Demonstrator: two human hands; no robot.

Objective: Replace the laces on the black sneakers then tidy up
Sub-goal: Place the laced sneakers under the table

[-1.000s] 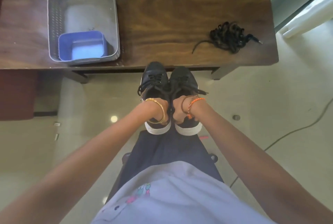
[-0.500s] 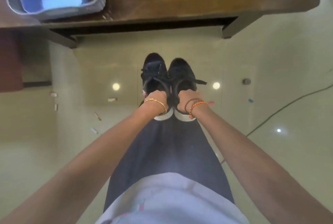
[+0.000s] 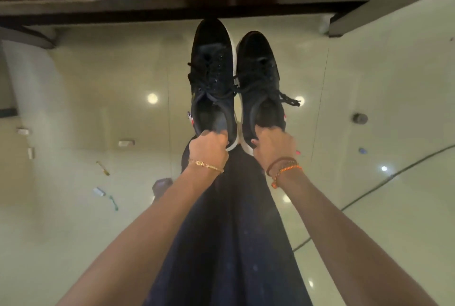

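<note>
From the head camera, both arms reach straight forward and down, each of the hands holding one black sneaker by its heel. The left hand (image 3: pixel 209 149) has its fingers curled over the heel collar of the left sneaker (image 3: pixel 213 79), with the fingertips tucked inside the opening. The right hand (image 3: pixel 273 148) grips the heel of the right sneaker (image 3: pixel 259 79) in the same way. The two sneakers sit side by side, nearly touching, toes pointing away from the person toward the near edge of the table (image 3: pixel 172 8), and they hang above the pale glossy floor (image 3: pixel 98 84) in front of the person's dark trousers (image 3: pixel 234 232).

Both sneakers are black with white soles showing at the heels and between them. Black laces (image 3: pixel 288 99) are threaded through the eyelets, and a loose end trails off to the right of the right sneaker. Small red and white tags show at the outer sides near the collars.

A gold bangle (image 3: pixel 205 165) circles the left wrist, and brown and orange thread bands (image 3: pixel 284 169) circle the right. A dark cable (image 3: pixel 369 192) runs across the floor at the right, and a few small scattered bits (image 3: pixel 113 202) lie at the left.
</note>
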